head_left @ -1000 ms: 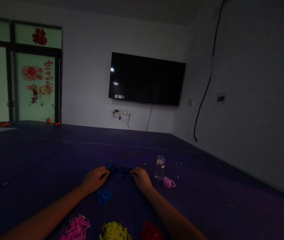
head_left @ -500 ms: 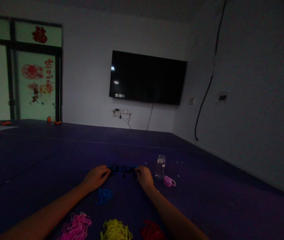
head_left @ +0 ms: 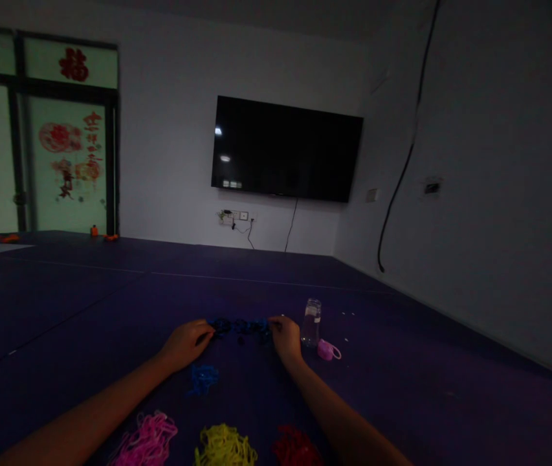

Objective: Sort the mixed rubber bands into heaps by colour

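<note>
A low row of dark blue and black strands [head_left: 240, 325] lies between my two hands. My left hand [head_left: 187, 344] is at its left end, thumb and fingertips pinched together on or against the strands. At the right end, my right hand [head_left: 285, 338] has its fingers bent and brought together. Dim light hides what either pinch holds. Closer to me is a small heap of brighter blue strands [head_left: 202, 378]. Along the bottom edge lie a pink heap [head_left: 147, 440], a yellow heap [head_left: 225, 446] and a red heap [head_left: 298, 446] of similar loops.
A clear bottle [head_left: 311, 323] stands just right of my right hand, with its pink lid [head_left: 326, 350] beside it. Small white scraps dot the purple surface [head_left: 402, 388]. A television [head_left: 286, 149] hangs on the far wall, and a black cable [head_left: 404, 171] runs down the right wall.
My right hand has shifted slightly to the right and up, nearer the bottle, with its fingers at the row's right end. My left hand stays nearly where it was.
</note>
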`<state>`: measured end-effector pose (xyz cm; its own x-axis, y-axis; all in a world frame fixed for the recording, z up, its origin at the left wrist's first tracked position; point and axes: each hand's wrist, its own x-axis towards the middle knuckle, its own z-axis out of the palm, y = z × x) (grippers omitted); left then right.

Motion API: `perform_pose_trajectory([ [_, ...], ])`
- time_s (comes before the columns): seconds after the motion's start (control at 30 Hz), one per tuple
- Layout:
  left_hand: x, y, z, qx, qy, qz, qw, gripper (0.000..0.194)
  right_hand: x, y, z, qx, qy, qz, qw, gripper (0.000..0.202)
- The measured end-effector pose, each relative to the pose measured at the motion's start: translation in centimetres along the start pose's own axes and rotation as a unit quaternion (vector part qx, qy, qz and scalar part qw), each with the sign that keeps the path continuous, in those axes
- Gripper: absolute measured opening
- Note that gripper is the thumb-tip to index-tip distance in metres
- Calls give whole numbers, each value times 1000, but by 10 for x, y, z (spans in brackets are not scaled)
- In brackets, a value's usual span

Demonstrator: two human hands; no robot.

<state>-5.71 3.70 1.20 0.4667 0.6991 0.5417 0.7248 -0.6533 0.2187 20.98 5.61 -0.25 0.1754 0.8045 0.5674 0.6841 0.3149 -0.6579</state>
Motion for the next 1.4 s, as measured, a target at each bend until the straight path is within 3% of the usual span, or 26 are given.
perform_pose_trajectory([
  [0.23,0,0,1,-4,0,3,1000,23,0,4,3,25,-8,10,1000,30],
  [0.4,1,0,1,-1,2,8,1000,23,-1,0,1,-19,-33,-2,999,28],
  [0.57,0,1,1,3,-3,9,1000,25,-3,-2,-1,-87,-65,33,994,29],
  [0.9,0,1,1,13,6,16,1000,24,-4,-5,-2,-110,-90,23,990,31],
  [1.4,0,2,-1,10,-4,15,1000,26,-4,-7,-2,-77,-50,15,996,28],
])
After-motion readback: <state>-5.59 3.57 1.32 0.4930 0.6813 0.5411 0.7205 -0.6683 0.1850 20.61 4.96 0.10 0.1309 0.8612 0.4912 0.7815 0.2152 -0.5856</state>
